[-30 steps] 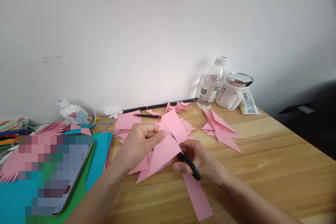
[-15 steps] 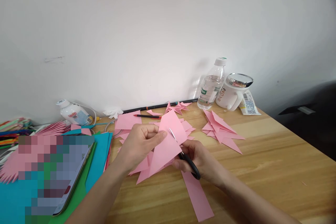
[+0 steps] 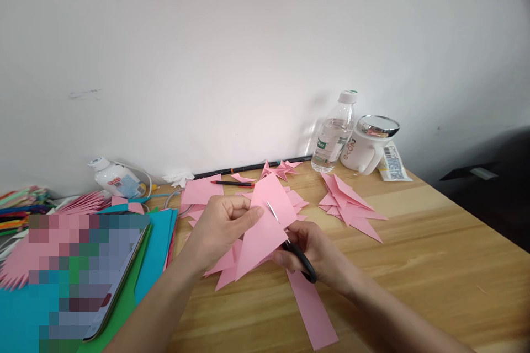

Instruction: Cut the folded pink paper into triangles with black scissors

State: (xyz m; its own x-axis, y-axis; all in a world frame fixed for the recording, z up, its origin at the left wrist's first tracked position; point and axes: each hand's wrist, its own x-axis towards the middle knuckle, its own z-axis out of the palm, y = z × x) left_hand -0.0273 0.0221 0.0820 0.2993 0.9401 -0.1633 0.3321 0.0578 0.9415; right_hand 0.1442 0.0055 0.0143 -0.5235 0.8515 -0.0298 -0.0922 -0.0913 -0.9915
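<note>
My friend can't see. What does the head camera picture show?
Two bare hands cut a folded pink paper: the left hand pinches it while the right hand works black-handled scissors. More pink paper pieces, a water bottle and a white mug sit on the wooden table.

Left hand pinched, right hand curled, forearms converging.
</note>
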